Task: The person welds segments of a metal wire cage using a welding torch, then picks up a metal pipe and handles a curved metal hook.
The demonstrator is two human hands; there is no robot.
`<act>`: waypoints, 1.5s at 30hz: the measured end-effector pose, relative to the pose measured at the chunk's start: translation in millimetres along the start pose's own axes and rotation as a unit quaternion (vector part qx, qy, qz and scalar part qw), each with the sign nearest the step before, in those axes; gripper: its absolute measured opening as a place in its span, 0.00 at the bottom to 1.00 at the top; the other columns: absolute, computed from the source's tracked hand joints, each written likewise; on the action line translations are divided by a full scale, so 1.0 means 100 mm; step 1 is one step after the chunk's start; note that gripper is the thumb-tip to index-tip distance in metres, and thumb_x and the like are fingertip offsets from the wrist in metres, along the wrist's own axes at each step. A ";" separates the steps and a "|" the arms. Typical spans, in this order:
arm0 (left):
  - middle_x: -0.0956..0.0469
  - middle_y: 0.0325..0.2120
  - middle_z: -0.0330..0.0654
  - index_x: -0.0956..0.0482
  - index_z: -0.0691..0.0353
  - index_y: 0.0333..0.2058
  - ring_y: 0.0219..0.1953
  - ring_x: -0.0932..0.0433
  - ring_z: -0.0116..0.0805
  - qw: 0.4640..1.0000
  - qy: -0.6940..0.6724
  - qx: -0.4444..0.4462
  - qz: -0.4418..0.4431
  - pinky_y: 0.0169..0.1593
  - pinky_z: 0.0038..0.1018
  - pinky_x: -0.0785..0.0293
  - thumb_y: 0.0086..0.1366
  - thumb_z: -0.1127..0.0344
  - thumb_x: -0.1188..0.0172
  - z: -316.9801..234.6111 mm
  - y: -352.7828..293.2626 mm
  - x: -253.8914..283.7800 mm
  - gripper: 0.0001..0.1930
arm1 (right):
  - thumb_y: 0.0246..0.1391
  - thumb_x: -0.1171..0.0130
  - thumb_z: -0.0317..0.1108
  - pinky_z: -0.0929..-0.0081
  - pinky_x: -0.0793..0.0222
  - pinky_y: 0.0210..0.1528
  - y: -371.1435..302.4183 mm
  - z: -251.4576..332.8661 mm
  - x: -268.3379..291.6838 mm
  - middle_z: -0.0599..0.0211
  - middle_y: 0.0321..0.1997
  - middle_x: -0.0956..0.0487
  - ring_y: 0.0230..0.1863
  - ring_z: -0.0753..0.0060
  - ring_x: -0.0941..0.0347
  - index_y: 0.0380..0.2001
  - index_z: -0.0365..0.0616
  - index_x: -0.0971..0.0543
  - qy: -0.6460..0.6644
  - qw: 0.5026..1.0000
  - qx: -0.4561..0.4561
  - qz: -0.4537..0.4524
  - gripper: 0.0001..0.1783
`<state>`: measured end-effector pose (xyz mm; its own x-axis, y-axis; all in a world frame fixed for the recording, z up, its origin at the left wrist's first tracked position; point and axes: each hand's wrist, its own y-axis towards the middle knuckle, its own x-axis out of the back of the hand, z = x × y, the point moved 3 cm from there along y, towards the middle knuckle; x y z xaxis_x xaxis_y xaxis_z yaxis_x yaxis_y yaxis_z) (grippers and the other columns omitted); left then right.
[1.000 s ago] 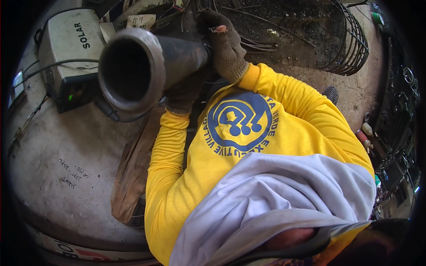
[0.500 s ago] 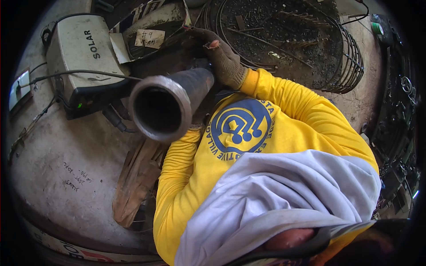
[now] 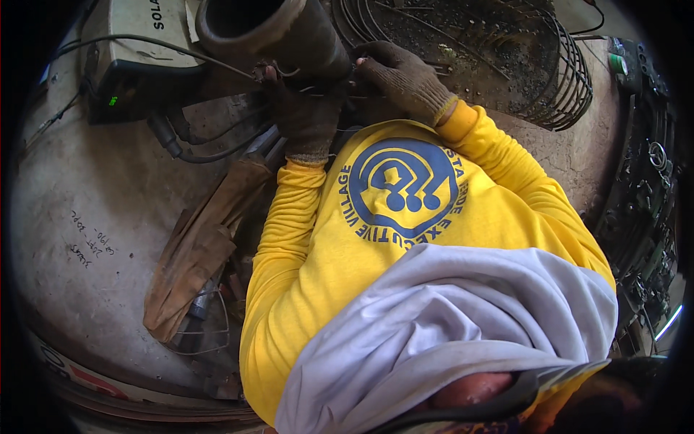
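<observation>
A thick dark metal pipe (image 3: 307, 47) stands at the top of the view, its round open end tilted up toward me. My left hand (image 3: 307, 119), in a brown knit glove, is closed just below the pipe's near side. Its bare thumb tip shows beside a thin black cable (image 3: 170, 47) and a small curved metal piece (image 3: 287, 72); what the fingers hold is hidden. My right hand (image 3: 405, 79), gloved alike, is at the pipe's right side. Its fingers are bent and the thumb is pressed close to them, with the held thing too small to make out.
A beige box-shaped machine (image 3: 141, 61) with a green display stands at the upper left, thick cables (image 3: 231, 148) beside it. Brown cloth (image 3: 202, 246) lies left of my arm. A round wire-rod cage (image 3: 567, 79) stands upper right. Dark metal parts (image 3: 643, 181) line the right edge.
The pipe now appears higher in the view, as does the machine. My left hand has come out from behind the pipe. My right hand has left its spread hold and bent its fingers.
</observation>
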<state>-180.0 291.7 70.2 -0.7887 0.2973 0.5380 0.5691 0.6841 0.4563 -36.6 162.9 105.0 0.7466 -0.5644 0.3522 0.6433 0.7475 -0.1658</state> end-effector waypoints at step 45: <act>0.20 0.37 0.36 0.20 0.63 0.43 0.39 0.22 0.24 0.805 -0.422 0.090 0.407 0.45 0.22 0.25 0.74 0.63 0.46 0.16 -0.09 0.11 0.10 | 0.64 0.39 0.44 0.74 0.25 0.54 -0.09 0.17 0.02 0.61 0.47 0.16 0.47 0.69 0.20 0.55 0.41 0.21 0.128 0.965 0.023 0.228 0.23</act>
<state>-197.5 299.0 60.6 -0.0917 0.9906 -0.1019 0.9943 0.0967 0.0450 -43.8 161.4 123.3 0.9714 -0.2372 0.0119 0.2344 0.9498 -0.2072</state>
